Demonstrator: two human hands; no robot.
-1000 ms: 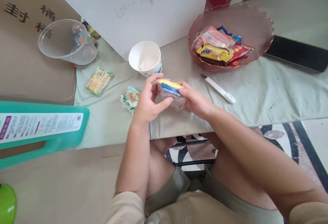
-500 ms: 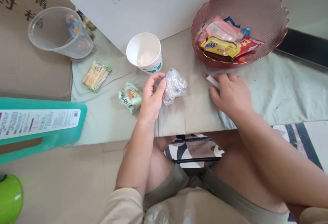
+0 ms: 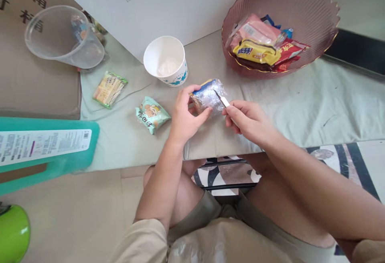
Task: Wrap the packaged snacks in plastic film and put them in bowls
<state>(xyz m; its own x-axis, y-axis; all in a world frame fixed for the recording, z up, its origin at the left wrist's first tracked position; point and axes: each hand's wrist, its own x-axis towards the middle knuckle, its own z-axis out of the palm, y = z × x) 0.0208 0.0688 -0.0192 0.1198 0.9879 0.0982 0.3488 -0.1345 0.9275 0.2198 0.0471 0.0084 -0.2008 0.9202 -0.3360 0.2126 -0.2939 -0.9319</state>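
Near the paper cup (image 3: 176,77) on the bench (image 3: 300,110), we pinched a plastic-wrapped packet (image 3: 207,98) in the fingers of our left hand (image 3: 187,116), while those of our right hand (image 3: 249,119) gripped a small knife (image 3: 224,102), its dark tip at the packet

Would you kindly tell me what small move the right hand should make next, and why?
Probably a light press of the knife into the wrapped packet: the right hand holds the knife with its dark tip at the clear wrap, though contact is hard to tell, and the left hand grips the packet's opposite side.
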